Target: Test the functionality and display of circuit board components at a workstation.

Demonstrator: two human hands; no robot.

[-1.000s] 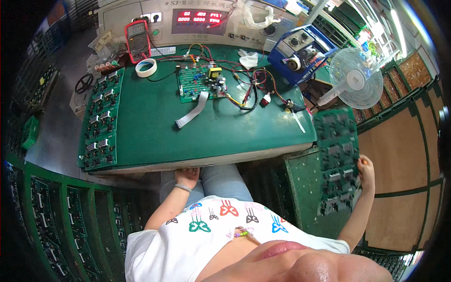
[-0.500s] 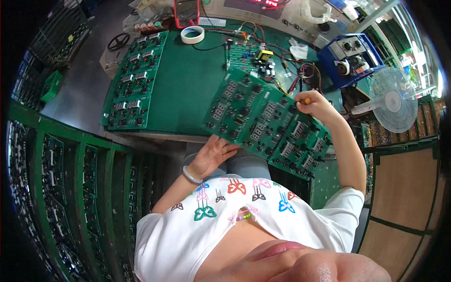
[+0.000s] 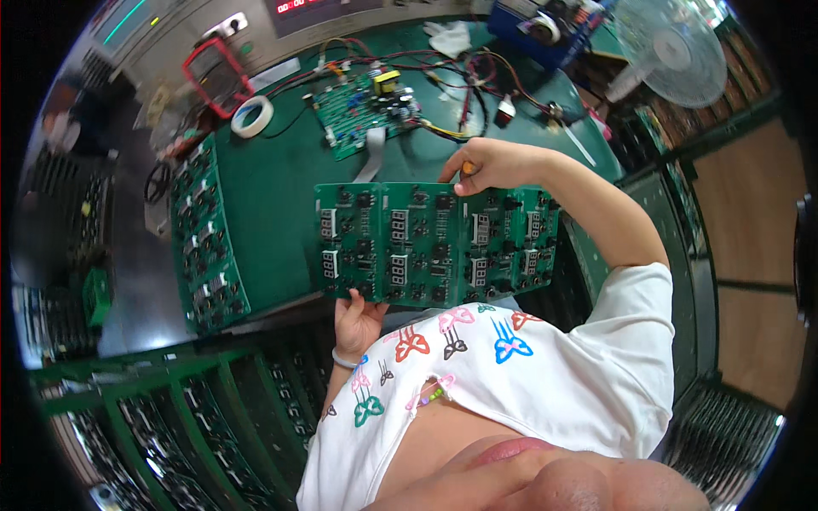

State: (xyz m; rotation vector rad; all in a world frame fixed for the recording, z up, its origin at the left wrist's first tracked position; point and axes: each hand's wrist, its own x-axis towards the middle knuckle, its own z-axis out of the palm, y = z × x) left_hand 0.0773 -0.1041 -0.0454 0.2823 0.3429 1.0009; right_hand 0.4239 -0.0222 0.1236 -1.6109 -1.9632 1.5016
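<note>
A long green circuit board panel [image 3: 426, 247], with white-framed digit displays in two rows and many small black parts, is held up in front of me. My left hand [image 3: 358, 324] grips its lower left edge, thumb in front, some fingers hidden behind. At the upper edge my right hand [image 3: 481, 166] is closed on the panel. A small orange rounded end [image 3: 468, 168] of something pokes out between its fingers; the rest of it is hidden. A flat grey ribbon cable [image 3: 372, 153] shows behind the panel, near a green board with a yellow transformer [image 3: 385, 82].
Another board panel [image 3: 209, 247] lies along the bench's left side. At the back are a tape roll [image 3: 252, 117], a red-cased meter [image 3: 217, 77] and tangled wires [image 3: 477, 77]. A fan [image 3: 669, 55] stands at right. Green racks [image 3: 204, 400] full of boards stand at lower left.
The panel has swung from slanted to nearly level and shifted left, with both hands on it now. My left thumb has come onto its lower edge. The whole view has turned.
</note>
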